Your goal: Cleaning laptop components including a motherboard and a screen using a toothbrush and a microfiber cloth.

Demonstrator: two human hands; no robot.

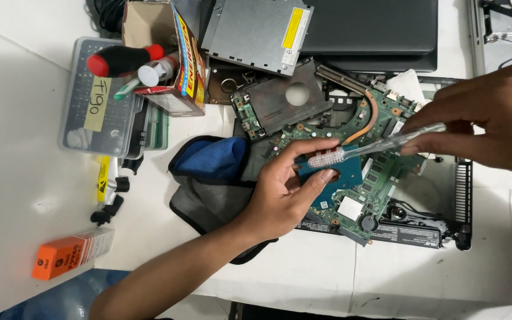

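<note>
At the centre of the frame, the left hand (pixel 285 189) grips the edge of a green laptop motherboard (pixel 357 160), thumb and fingers clamped on it above the opened laptop base (pixel 445 225). The right hand (pixel 493 118), upper right, pinches a clear toothbrush (pixel 374 147), its bristles touching the board. A blue-grey cloth pouch (pixel 211 178) lies just left on the white counter (pixel 31 178).

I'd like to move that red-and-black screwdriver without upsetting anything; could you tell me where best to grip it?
Judging by its pose, take the screwdriver by its fat black handle, coming from above on the left. That end juts out of the cardboard box over the clear case, while the shaft end is buried inside.
</note>
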